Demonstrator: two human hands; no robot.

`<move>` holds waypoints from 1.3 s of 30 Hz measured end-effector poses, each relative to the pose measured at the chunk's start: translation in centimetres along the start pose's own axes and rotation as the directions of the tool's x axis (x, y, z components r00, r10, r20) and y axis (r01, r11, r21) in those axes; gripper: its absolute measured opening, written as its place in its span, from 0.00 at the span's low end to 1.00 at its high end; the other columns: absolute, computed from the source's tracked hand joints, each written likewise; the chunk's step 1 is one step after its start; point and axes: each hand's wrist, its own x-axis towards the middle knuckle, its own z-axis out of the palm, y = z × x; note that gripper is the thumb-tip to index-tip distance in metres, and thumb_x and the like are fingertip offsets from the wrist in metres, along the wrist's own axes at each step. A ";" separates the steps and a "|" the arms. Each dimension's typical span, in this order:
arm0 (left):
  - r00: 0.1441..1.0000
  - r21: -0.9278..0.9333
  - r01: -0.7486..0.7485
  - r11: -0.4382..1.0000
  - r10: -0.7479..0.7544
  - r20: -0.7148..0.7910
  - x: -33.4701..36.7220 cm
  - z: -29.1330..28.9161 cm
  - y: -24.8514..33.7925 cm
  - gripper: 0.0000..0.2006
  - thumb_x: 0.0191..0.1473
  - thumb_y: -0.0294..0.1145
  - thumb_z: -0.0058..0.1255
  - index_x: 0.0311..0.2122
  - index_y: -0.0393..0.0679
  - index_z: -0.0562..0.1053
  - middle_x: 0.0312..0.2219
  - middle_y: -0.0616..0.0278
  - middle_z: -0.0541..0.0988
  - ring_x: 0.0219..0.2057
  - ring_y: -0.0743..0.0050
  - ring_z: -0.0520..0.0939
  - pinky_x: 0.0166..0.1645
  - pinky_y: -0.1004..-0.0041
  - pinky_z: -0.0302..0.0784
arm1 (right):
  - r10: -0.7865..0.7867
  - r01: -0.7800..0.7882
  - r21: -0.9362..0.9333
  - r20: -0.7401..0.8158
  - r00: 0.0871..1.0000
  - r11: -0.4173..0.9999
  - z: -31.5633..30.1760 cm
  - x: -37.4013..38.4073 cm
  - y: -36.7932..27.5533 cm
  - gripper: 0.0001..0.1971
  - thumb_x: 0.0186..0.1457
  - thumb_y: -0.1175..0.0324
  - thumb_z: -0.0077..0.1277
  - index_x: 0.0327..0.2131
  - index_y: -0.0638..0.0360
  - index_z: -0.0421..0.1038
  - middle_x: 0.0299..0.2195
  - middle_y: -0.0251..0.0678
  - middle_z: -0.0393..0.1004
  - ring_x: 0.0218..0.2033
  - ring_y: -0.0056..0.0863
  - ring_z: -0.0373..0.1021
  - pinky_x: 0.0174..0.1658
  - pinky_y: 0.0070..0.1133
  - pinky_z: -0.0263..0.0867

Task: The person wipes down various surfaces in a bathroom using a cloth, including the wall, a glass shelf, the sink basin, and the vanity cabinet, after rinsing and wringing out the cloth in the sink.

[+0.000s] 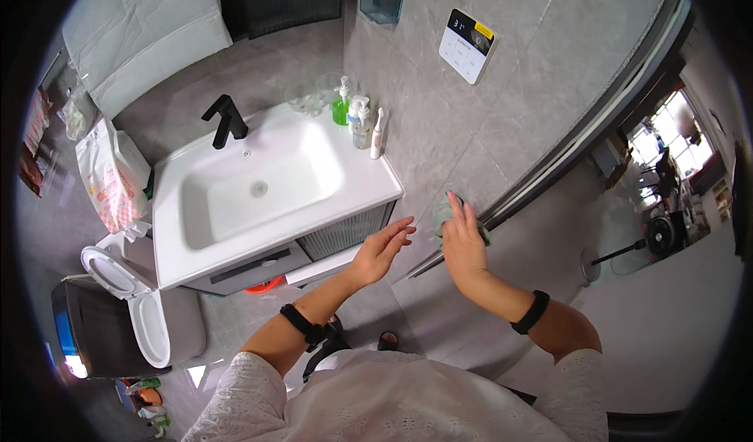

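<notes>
My right hand (463,247) has a grey-green cloth (440,216) under its palm and fingers, at the grey tiled wall (416,152) beside the door frame. Part of the cloth shows on both sides of the fingers; the hand covers the rest. My left hand (380,254) holds nothing. Its fingers are stretched out toward the right, just off the front right corner of the white washbasin (376,183). Both wrists wear black bands.
A black tap (228,122) stands behind the basin. Soap bottles (340,111) and an electric toothbrush (377,136) line its right end. A white control panel (468,46) is on the wall. The toilet (149,328) has its lid up at lower left. A dark door frame (549,160) runs along the right.
</notes>
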 end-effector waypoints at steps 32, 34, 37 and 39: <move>0.921 -0.246 -0.254 0.935 0.156 -0.358 -4.5 -19.7 6.5 0.23 0.59 0.29 0.56 0.56 0.47 0.60 0.40 0.63 0.76 0.37 0.76 0.80 0.37 0.73 0.81 | 0.182 0.194 0.845 -0.117 0.976 -0.499 -16.9 20.0 -4.3 0.27 0.52 0.57 0.64 0.49 0.64 0.67 0.48 0.44 0.68 0.45 0.31 0.70 0.46 0.26 0.67; 0.889 -0.234 -0.191 0.953 0.067 -0.453 -4.3 -22.1 9.3 0.15 0.63 0.35 0.51 0.52 0.47 0.64 0.32 0.66 0.77 0.33 0.79 0.80 0.33 0.74 0.81 | 0.411 0.466 0.870 -0.371 0.833 -0.158 -18.8 20.9 -3.8 0.40 0.48 0.57 0.66 0.60 0.60 0.59 0.60 0.51 0.56 0.59 0.43 0.60 0.58 0.32 0.61; 0.916 -0.234 -0.143 0.962 0.039 -0.399 -3.3 -24.6 12.8 0.18 0.64 0.37 0.50 0.55 0.47 0.64 0.33 0.67 0.77 0.35 0.80 0.80 0.38 0.73 0.81 | 0.352 0.641 0.767 -0.588 0.728 -0.043 -21.0 23.2 -2.9 0.44 0.44 0.67 0.67 0.64 0.54 0.55 0.64 0.51 0.49 0.65 0.51 0.51 0.62 0.37 0.56; 0.926 -0.203 -0.136 0.970 0.052 -0.373 -1.7 -26.6 14.3 0.22 0.64 0.37 0.50 0.60 0.48 0.61 0.39 0.64 0.76 0.40 0.77 0.79 0.44 0.71 0.78 | 0.371 0.646 0.753 -0.569 0.734 -0.123 -20.7 26.5 -3.2 0.36 0.45 0.75 0.62 0.60 0.53 0.61 0.61 0.50 0.57 0.63 0.50 0.55 0.62 0.35 0.57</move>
